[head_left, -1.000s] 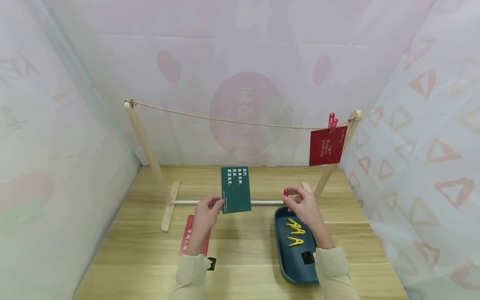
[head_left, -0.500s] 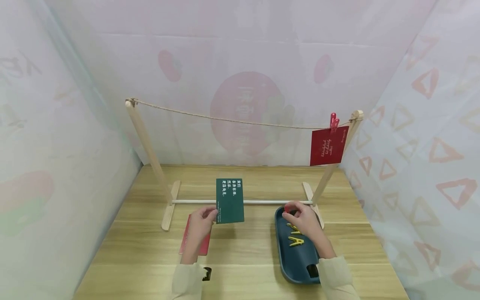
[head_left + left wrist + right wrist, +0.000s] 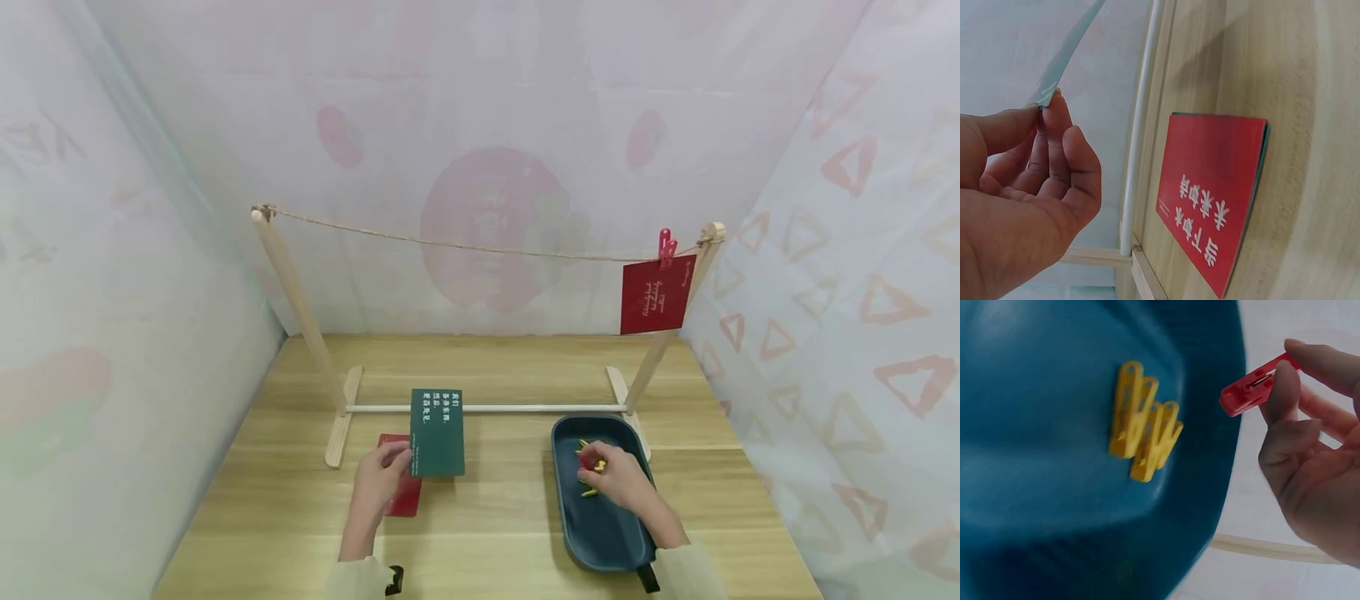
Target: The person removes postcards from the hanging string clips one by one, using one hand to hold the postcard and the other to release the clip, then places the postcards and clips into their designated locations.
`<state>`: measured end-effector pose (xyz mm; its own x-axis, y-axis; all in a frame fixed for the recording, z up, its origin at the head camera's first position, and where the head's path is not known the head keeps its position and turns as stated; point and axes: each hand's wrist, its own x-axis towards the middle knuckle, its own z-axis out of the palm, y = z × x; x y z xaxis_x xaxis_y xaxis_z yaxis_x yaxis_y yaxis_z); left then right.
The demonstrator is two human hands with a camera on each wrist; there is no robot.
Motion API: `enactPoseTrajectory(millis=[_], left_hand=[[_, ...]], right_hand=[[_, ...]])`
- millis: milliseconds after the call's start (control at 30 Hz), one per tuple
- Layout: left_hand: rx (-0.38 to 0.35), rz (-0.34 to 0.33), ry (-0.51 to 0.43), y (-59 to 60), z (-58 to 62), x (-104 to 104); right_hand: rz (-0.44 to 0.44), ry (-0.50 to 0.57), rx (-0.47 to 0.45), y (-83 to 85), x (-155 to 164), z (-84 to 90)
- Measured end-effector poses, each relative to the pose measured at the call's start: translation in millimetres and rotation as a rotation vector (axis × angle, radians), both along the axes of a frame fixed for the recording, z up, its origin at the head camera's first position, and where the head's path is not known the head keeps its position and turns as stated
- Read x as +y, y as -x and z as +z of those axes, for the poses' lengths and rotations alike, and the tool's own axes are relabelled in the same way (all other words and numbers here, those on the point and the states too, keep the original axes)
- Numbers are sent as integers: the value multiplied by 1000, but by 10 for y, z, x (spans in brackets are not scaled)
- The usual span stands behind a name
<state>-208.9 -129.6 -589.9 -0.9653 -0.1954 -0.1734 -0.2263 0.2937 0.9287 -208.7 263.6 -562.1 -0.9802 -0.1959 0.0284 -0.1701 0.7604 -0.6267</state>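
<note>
Head view shows the person's left hand (image 3: 381, 477) pinching a dark green card (image 3: 437, 432) by its lower left corner, thumb and fingertips closed on the edge, the card held upright above the tabletop (image 3: 480, 517) just in front of the rack's white bottom rail (image 3: 487, 408). Under that hand a red card (image 3: 403, 492) lies flat on the wood, towards the left half of the tabletop; the left wrist view shows it (image 3: 1213, 200) lying on top of another card whose teal edge just peeks out, white lettering facing up.

Near the right edge of the tabletop sits a dark blue oval tray (image 3: 600, 533). The right hand (image 3: 622, 482) is over the tray's far half, thumb and forefinger clamped on a red clothespin (image 3: 1254, 387). The right wrist view shows that peg held above the tray, apart from the yellow clothespins (image 3: 1141, 437), which lie close together on the tray floor, touching each other.

Across the far half of the tabletop stands a wooden rack with a twine line (image 3: 465, 244) strung between its two posts. At the line's right end another red peg (image 3: 664, 245) clips a red card (image 3: 656, 293) that hangs against the right post.
</note>
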Motion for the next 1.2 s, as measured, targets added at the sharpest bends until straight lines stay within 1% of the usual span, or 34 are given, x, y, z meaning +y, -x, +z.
enactPoseTrajectory(millis=[133,300,400,500,567,667,833,1200], left_hand=[[-19,10,-27,-32,-55,-54],[-26,5,-38,-46,-77,-132],[-45,13,-39,-58,-86,-196],[-46,25,-32,-74,-104,-262],[-48,30,-26,-84,-119,-299],[-52,26,-26,-102,-145,-339],[-77,31,25,-133,-209,-396],[-75,32,79,-129,-283,-470]], right_hand=[[30,-95,24,-55,39,-96],[67,-155,42,-95,41,-176],[105,-212,16,-139,30,-229],[125,-254,-27,-185,16,-281],[125,-272,-36,-207,8,-301],[117,-303,-16,-226,-5,-330],[101,-354,10,-253,-25,-355],[68,-408,-31,-267,-39,-376]])
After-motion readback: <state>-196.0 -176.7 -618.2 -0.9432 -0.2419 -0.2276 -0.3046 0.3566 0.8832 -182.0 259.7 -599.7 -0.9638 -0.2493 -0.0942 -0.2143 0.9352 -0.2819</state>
